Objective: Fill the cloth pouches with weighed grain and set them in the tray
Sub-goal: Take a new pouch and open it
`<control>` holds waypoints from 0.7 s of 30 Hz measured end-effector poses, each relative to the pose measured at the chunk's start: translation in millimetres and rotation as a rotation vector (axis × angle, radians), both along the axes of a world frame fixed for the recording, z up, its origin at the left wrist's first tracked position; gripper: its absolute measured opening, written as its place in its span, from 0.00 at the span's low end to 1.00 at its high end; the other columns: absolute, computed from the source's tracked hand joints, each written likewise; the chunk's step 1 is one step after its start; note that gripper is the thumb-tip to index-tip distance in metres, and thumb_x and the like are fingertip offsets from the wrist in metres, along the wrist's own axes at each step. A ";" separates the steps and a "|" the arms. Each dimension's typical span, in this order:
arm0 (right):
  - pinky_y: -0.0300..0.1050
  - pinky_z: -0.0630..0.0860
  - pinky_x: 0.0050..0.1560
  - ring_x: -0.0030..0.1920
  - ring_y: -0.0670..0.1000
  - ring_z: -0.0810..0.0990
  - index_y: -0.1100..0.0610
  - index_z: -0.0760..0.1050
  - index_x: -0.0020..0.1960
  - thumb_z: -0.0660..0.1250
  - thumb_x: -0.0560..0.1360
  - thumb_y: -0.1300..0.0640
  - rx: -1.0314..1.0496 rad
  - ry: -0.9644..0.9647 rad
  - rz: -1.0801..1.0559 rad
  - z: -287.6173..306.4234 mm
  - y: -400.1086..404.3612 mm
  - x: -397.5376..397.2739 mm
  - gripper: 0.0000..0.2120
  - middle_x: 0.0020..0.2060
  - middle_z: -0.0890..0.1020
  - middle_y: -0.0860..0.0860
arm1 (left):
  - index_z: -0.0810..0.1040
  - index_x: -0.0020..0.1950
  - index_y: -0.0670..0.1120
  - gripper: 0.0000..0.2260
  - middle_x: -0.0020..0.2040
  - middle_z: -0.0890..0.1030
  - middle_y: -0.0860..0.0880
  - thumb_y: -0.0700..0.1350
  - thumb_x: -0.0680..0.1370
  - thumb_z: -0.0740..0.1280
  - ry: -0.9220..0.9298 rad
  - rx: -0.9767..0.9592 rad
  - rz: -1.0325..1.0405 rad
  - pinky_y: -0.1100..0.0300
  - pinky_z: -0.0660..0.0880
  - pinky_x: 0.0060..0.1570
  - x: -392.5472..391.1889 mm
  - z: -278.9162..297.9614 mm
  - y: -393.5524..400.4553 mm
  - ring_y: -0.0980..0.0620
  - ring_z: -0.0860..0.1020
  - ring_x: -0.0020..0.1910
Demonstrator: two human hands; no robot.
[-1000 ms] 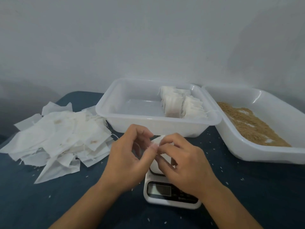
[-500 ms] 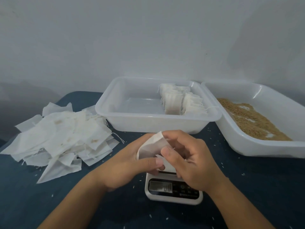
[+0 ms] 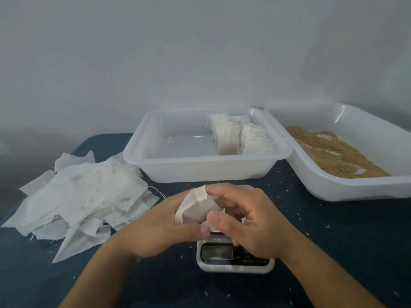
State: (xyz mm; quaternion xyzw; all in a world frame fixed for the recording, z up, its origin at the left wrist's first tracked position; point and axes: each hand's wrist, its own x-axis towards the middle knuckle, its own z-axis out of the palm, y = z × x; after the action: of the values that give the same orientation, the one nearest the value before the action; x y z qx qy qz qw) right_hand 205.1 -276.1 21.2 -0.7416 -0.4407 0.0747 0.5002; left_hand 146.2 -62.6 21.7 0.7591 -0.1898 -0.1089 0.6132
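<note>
With a few filled pouches [image 3: 239, 136] in the tray [image 3: 200, 170] at twelve o'clock and many empties [image 3: 89, 196] at nine, the left hand [image 3: 160, 227] and right hand [image 3: 251, 221] both pinch another pouch [image 3: 195, 210].

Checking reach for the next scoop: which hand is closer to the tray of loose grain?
Right. The right hand is over the scale, toward the grain tray; the left hand is farther left.

Dark blue table [image 3: 333, 252] — pouch pile [image 3: 84, 196], two trays [image 3: 200, 170], scale [image 3: 235, 263]
</note>
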 end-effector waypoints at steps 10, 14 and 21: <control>0.54 0.77 0.32 0.31 0.56 0.78 0.57 0.80 0.55 0.67 0.83 0.51 0.033 0.002 0.006 6.1 -3.7 0.8 0.10 0.41 0.83 0.56 | 0.78 0.66 0.47 0.17 0.59 0.82 0.46 0.37 0.78 0.73 0.015 0.185 -0.098 0.55 0.78 0.57 17.6 32.0 -3.1 0.48 0.81 0.59; 0.60 0.75 0.36 0.34 0.61 0.78 0.62 0.77 0.49 0.68 0.82 0.55 0.092 -0.011 -0.016 7.1 -6.6 6.0 0.10 0.36 0.79 0.59 | 0.80 0.61 0.52 0.18 0.57 0.83 0.51 0.34 0.76 0.73 -0.025 0.309 -0.100 0.57 0.80 0.56 33.4 55.1 -10.2 0.53 0.82 0.57; 0.41 0.76 0.30 0.28 0.48 0.81 0.60 0.80 0.48 0.65 0.81 0.57 0.210 0.064 -0.092 9.7 -22.3 20.9 0.08 0.35 0.83 0.48 | 0.78 0.56 0.46 0.13 0.46 0.82 0.54 0.33 0.75 0.70 -0.032 0.175 -0.056 0.63 0.74 0.49 45.4 39.6 -36.9 0.58 0.79 0.47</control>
State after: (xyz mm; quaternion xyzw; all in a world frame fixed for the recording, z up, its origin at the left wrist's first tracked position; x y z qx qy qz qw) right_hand 226.0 -298.3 30.8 -0.7018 -0.3953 0.0286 0.5919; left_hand 191.5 -99.5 61.3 0.8057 -0.2103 -0.1299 0.5383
